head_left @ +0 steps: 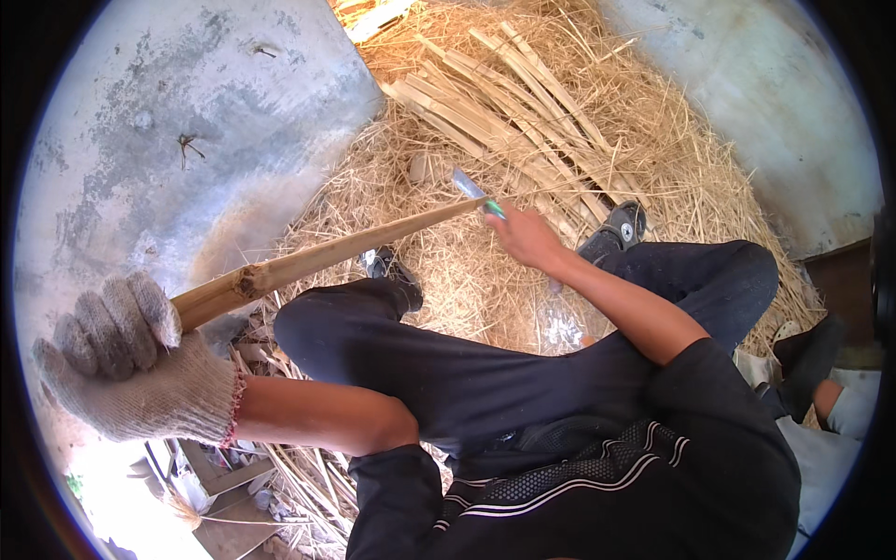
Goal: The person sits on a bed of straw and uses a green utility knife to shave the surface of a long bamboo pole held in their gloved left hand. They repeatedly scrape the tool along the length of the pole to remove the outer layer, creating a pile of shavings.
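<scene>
My left hand (135,369), in a grey knitted glove, is closed around the thick end of a split bamboo strip (327,258) at the far left. The strip slants up to the right across my lap, with a dark knot near the glove and a thin far end. My bare right hand (528,239) is closed on the handle of a knife (466,183). Its blade points up and left and meets or crosses the strip's thin end; whether it cuts in there, I cannot tell. Part of the knife near my fingers looks green and is blurred.
Pale shavings (448,280) cover the floor around my shoes. Several split bamboo strips (523,112) lie ahead in a pile. Grey walls or slabs (215,121) flank both sides. Scraps (308,485) lie at lower left. Another person's leg (807,355) shows at the right edge.
</scene>
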`<state>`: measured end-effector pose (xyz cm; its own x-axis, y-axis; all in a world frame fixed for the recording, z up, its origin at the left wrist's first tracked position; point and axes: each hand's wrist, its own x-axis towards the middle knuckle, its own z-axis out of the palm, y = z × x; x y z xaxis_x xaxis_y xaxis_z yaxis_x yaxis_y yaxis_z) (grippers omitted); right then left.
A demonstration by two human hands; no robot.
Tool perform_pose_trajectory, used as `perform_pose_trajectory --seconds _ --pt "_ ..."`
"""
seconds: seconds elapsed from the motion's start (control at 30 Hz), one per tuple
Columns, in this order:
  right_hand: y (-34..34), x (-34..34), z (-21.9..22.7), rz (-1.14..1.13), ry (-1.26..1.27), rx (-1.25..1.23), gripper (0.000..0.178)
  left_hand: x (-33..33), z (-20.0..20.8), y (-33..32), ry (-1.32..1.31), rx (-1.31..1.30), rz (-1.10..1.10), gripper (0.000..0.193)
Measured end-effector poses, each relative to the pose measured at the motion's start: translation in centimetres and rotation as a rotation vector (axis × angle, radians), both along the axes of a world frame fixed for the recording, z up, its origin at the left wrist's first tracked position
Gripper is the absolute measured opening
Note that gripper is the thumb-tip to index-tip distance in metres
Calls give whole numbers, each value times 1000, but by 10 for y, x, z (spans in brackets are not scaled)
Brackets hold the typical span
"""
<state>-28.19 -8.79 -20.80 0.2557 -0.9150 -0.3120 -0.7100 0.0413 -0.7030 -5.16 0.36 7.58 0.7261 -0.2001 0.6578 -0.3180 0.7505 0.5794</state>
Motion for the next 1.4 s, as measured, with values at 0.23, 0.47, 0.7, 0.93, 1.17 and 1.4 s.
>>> perform_pose_trajectory --seconds 0.23,0.47,0.7,0.93,1.17,1.4 --pt "53 57 59 218 -125 -381 33 5 2 7 -10 33 -62 42" --pt "64 46 107 278 -210 -200 35 -8 -2 8 -37 -12 40 41" --pt "47 36 51 86 -130 -244 32 -37 1 13 -16 -12 47 41" --pt "72 54 102 254 -136 -272 34 -28 0 13 -15 -24 64 41" --pt "49 21 41 167 -20 -180 34 -23 -5 19 -68 -22 -99 39" --pt "53 44 46 109 -143 -401 29 -32 0 9 -22 -27 106 38"
